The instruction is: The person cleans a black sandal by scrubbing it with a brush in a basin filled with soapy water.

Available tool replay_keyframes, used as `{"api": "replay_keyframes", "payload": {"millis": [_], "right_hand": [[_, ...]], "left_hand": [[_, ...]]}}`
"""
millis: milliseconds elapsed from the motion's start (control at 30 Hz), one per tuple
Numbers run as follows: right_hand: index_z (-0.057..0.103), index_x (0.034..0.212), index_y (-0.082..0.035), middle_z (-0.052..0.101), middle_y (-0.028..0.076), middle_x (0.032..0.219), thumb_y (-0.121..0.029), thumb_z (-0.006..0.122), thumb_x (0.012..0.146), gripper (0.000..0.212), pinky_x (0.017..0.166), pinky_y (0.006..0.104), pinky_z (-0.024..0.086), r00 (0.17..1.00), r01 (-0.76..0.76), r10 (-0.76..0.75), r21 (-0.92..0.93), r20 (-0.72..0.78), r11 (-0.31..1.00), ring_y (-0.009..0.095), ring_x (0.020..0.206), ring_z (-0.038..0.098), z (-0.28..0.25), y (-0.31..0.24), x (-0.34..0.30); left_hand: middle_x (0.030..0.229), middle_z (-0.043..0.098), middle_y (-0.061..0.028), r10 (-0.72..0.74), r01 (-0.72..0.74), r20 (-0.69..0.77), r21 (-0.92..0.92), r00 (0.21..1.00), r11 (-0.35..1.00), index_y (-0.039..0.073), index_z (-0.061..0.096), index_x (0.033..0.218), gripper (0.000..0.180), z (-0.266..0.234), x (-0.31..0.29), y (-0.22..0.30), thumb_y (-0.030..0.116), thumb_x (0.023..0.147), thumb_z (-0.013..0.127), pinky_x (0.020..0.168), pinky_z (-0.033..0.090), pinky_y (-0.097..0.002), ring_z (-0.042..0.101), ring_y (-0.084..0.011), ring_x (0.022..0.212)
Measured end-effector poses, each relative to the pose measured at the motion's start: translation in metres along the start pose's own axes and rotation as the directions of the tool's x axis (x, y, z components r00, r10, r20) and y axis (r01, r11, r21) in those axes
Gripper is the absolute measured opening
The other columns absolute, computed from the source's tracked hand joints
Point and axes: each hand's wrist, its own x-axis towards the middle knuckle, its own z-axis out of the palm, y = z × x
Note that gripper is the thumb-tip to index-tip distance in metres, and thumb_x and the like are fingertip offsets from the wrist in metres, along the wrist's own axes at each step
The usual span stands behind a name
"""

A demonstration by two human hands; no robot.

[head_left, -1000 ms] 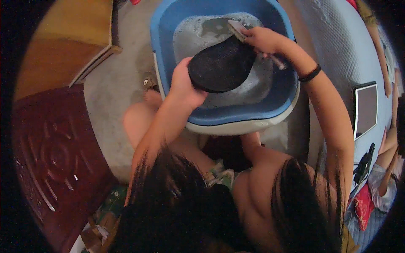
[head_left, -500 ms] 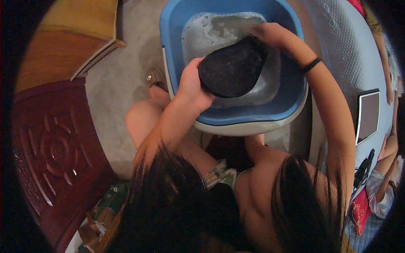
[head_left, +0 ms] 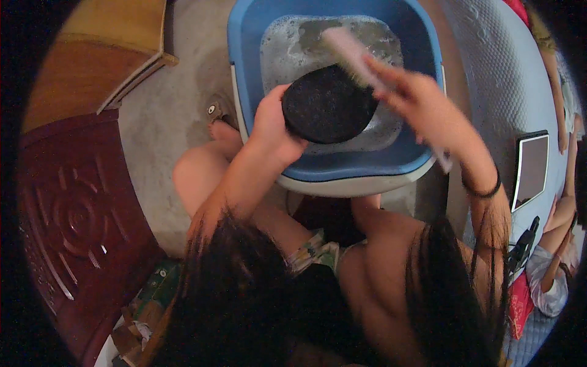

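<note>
My left hand grips the near left end of a black, rounded item with a dull surface; its exact kind does not show. The item is held over a blue basin with a pale outer wall, above cloudy, sudsy water. My right hand, smeared by motion, is closed round a pale pink scrubbing brush with a long handle. The brush's bristles are at the far right edge of the black item; whether they touch it I cannot tell.
Wooden furniture and a dark red carved panel stand at the left. At the right, a tablet lies on a pale quilted surface, with another person's arm beyond it. My knees sit close to the basin's near side.
My right hand has swung nearer and to the right, and the brush has come into view. The black item has tipped slightly in my left hand, which stays almost in place.
</note>
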Motion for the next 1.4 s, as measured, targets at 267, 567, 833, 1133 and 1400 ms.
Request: {"api": "replay_keyframes", "payload": {"millis": [267,567,833,1133,1400], "right_hand": [[0.042,0.127,-0.015,0.043,0.024,0.060,-0.016,0.051,0.085,0.043,0.052,0.0323,0.042,0.986,0.165,-0.166,-0.062,-0.017,0.984,0.042,0.058,0.044,0.036,-0.003,-0.018],[0.054,0.112,-0.007,0.059,0.023,0.074,-0.021,0.048,0.086,0.031,0.065,0.0427,0.046,0.969,0.007,-0.105,-0.402,-0.221,0.915,0.036,0.070,0.059,0.041,0.078,0.077],[0.054,0.104,-0.003,0.054,0.004,0.061,-0.016,0.047,0.085,0.024,0.033,0.0208,0.035,0.953,-0.236,0.234,-0.014,0.192,0.972,0.005,0.039,0.041,-0.009,0.081,0.120],[0.039,0.130,-0.014,0.048,-0.001,0.061,-0.013,0.049,0.085,0.046,0.035,0.0163,0.034,0.979,-0.146,0.056,0.487,0.195,0.861,0.004,0.043,0.042,0.021,-0.011,0.016],[0.042,0.128,-0.014,0.041,0.020,0.056,-0.008,0.053,0.082,0.048,0.048,0.0308,0.040,0.924,0.381,-0.373,0.174,-0.078,0.908,0.031,0.046,0.045,0.047,-0.020,-0.031]], "left_hand": [[0.094,0.061,-0.0073,0.002,-0.002,0.022,0.009,1.000,1.000,0.007,0.057,0.095,0.029,-0.008,0.000,0.004,0.023,0.084,0.035,0.081,0.046,-0.0390,0.058,-0.0241,0.089],[0.093,0.061,-0.0070,-0.001,-0.004,-0.163,-0.030,0.987,1.000,0.008,0.057,0.093,0.028,-0.001,0.000,0.002,0.023,0.085,0.034,0.083,0.046,-0.0399,0.059,-0.0238,0.088],[0.089,0.062,-0.0059,0.021,-0.021,-0.023,-0.007,1.000,1.000,0.008,0.057,0.090,0.026,-0.004,-0.001,0.000,0.023,0.083,0.038,0.076,0.048,-0.0369,0.060,-0.0222,0.083],[0.093,0.061,-0.0074,0.065,-0.066,-0.022,-0.016,0.998,0.998,0.008,0.057,0.096,0.029,-0.005,-0.008,0.006,0.025,0.085,0.036,0.080,0.046,-0.0383,0.059,-0.0236,0.086],[0.104,0.056,-0.0099,0.082,-0.078,-0.158,0.030,0.984,0.997,0.007,0.054,0.101,0.033,0.007,-0.011,0.003,0.026,0.087,0.031,0.086,0.042,-0.0420,0.053,-0.0254,0.098]]}}
